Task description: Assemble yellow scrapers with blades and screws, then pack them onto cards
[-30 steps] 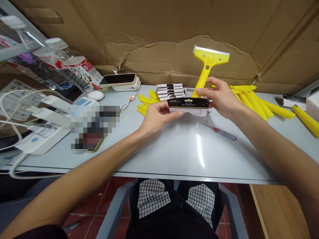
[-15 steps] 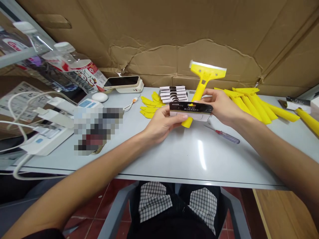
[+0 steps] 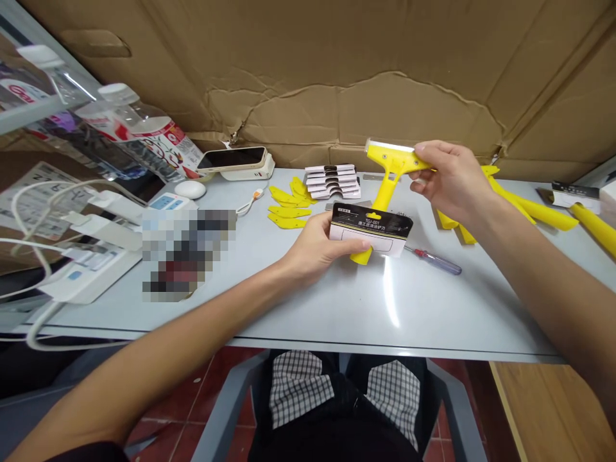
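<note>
A yellow scraper point(image 3: 385, 192) with a wide head and a pale blade edge is held tilted above the table. My left hand point(image 3: 317, 247) is closed around its lower handle, the thumb pressing a black-and-white header card point(image 3: 368, 232) against it. The card covers part of the handle, whose yellow end shows below. At the right end of the scraper head, my right hand point(image 3: 450, 176) pinches with thumb and fingers. A screwdriver point(image 3: 437, 261) with a clear handle lies on the table below my right hand. Behind the scraper sits a stack of folded cards point(image 3: 332, 181).
Yellow flat pieces point(image 3: 290, 208) lie left of the cards, and more yellow scrapers point(image 3: 539, 206) lie at the right. A power strip point(image 3: 91, 263) with cables, a phone point(image 3: 233, 158) and water bottles point(image 3: 158, 138) occupy the left. Cardboard point(image 3: 289, 58) stands behind the table point(image 3: 308, 314).
My right hand has moved from the scraper's handle up to the right end of its head. The scraper and card have come slightly lower, and the card faces me more.
</note>
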